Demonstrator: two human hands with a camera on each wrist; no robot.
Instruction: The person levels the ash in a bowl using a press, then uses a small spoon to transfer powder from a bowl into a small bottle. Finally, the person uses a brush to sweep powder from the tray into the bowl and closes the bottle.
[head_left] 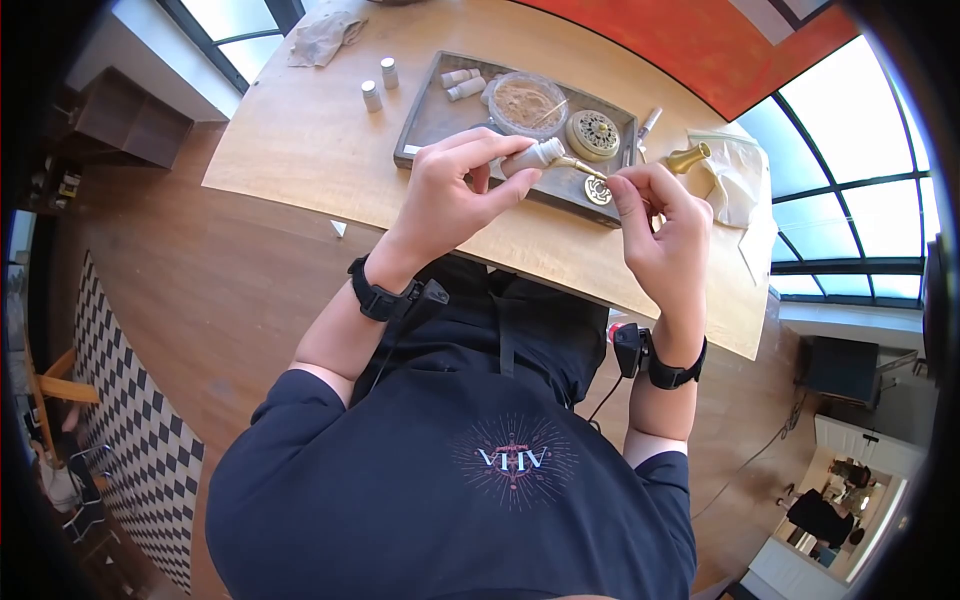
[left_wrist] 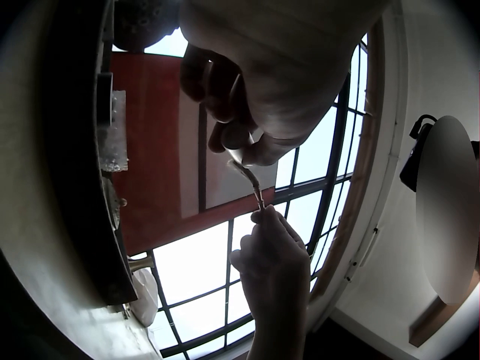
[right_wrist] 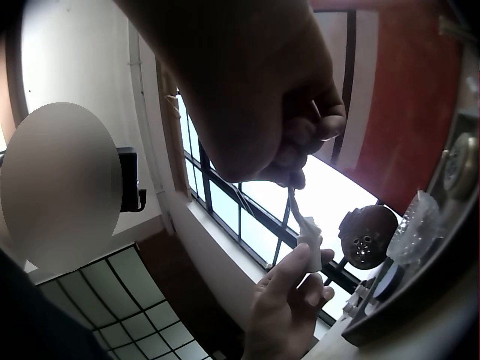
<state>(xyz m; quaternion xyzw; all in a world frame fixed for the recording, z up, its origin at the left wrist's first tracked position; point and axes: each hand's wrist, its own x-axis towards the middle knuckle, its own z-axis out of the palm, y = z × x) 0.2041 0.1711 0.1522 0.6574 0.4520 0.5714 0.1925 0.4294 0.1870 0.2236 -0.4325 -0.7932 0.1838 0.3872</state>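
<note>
My left hand (head_left: pixel 450 190) grips a small whitish bottle (head_left: pixel 535 156), tilted with its mouth toward the right. My right hand (head_left: pixel 668 215) pinches the handle of a thin brass-coloured scoop (head_left: pixel 584 168) between thumb and fingertips. The scoop's head is right at the bottle's mouth, as the right wrist view also shows with the bottle (right_wrist: pixel 315 255) and scoop (right_wrist: pixel 294 204). Both hands are raised over the front of a grey tray (head_left: pixel 425 108). Below the scoop, a round openwork brass disc (head_left: pixel 598 189) appears near the tray's front right corner.
In the tray are a clear bowl of brown powder (head_left: pixel 527 103), a pierced brass-coloured burner (head_left: pixel 593 134) and several lying bottles (head_left: pixel 465 88). Two bottles (head_left: pixel 372 96) stand left of it. A brass piece (head_left: pixel 690 157) and plastic bag (head_left: pixel 735 185) lie right; a cloth (head_left: pixel 325 38) lies far left.
</note>
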